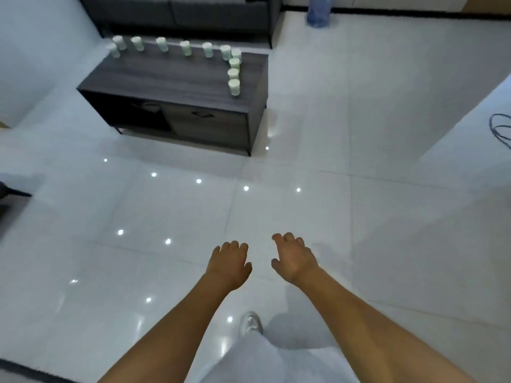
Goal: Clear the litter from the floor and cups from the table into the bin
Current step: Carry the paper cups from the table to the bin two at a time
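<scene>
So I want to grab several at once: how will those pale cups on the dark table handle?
The cups look like light paper, so probably easy to crush. They stand tall and narrow on the table, likely tipping if nudged. Whether they hold liquid can't be seen.

Glossy tile floor (304,167); matt woodgrain table (166,78); cloth sofa (177,12).

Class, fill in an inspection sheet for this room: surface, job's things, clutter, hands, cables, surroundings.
Surface: dark table, top bare in the middle.
Job's things: cups upright along the table's far and right edges; bin not seen.
Clutter: no litter seen on the floor.
Hands: left hand and right hand empty, held over the floor.
Cables: cable at the right edge.
Surroundings: sofa, water bottle.
</scene>
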{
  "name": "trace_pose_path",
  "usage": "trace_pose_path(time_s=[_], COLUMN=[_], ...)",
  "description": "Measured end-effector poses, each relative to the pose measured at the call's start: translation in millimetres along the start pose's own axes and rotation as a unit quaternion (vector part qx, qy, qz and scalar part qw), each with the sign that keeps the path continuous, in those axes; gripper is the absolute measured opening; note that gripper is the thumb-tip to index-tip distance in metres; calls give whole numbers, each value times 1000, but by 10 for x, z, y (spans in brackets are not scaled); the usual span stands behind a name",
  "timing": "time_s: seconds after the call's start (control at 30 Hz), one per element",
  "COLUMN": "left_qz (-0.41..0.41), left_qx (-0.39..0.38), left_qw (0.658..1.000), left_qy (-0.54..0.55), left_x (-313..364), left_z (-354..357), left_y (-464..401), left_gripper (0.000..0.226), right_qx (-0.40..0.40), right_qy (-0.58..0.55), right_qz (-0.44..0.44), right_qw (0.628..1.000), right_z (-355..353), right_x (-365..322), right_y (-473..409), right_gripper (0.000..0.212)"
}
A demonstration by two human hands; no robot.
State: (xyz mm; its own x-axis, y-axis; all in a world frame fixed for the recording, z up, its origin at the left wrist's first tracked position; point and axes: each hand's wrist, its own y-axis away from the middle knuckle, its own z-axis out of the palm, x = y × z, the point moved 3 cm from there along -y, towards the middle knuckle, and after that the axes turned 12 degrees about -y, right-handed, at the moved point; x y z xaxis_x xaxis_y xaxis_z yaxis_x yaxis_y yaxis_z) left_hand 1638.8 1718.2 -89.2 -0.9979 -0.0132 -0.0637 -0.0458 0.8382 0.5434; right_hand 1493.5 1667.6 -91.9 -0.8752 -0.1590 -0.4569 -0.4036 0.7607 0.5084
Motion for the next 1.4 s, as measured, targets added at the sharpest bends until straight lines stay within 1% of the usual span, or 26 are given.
trace_pose_path(time_s=[0.1, 0.2, 0.3, 0.4, 0.53, 0.63, 0.7, 0.87, 1.07, 1.3, 1.4], left_qz=[-46, -76, -98, -118, -159, -191, -206, -234, -252, -260, -266], left_qx=[-12, -7, -4, -13, -13, -25, -22, 2, 3, 23, 36], left_qw=[999, 996, 992, 989, 980, 971, 967, 956, 949, 945, 942], left_qy=[20, 43, 75, 91, 117, 139, 151, 175, 190, 197, 201], left_x=[-681, -1156, -1551, -1928, -2527, -2936, -3219, -3949, -4966, -6582, -7232], left_z=[-46, -156, -266, -377, -624, -864, -1065, -1488, -1693, -2022, -2162], left_y=[-83, -245, -483, -829, -1395, -1767, -2012, -2501, -3018, -3605, -3803], left_gripper=[46, 47, 47, 48, 49, 49, 49, 48, 49, 49, 48], right_qx=[-28, -35, -55, -79, -95, -117, -116, -112, -128, -126, -121], right_qy=[9, 25, 46, 68, 96, 105, 111, 129, 140, 120, 102], right_qz=[-39, -66, -75, -82, -116, -140, -157, -180, -178, -167, -176], right_qw=[999, 997, 995, 991, 984, 978, 975, 969, 966, 970, 972], right_z=[68, 9, -102, -222, -467, -703, -872, -1162, -1145, -1125, -1110], right_x=[-587, -992, -1306, -1536, -1937, -2321, -2614, -3319, -4063, -5354, -5940], right_y=[-408, -834, -1308, -1833, -2669, -3272, -3674, -4499, -5356, -6454, -6839], right_gripper=[56, 58, 59, 59, 56, 57, 57, 54, 54, 55, 55])
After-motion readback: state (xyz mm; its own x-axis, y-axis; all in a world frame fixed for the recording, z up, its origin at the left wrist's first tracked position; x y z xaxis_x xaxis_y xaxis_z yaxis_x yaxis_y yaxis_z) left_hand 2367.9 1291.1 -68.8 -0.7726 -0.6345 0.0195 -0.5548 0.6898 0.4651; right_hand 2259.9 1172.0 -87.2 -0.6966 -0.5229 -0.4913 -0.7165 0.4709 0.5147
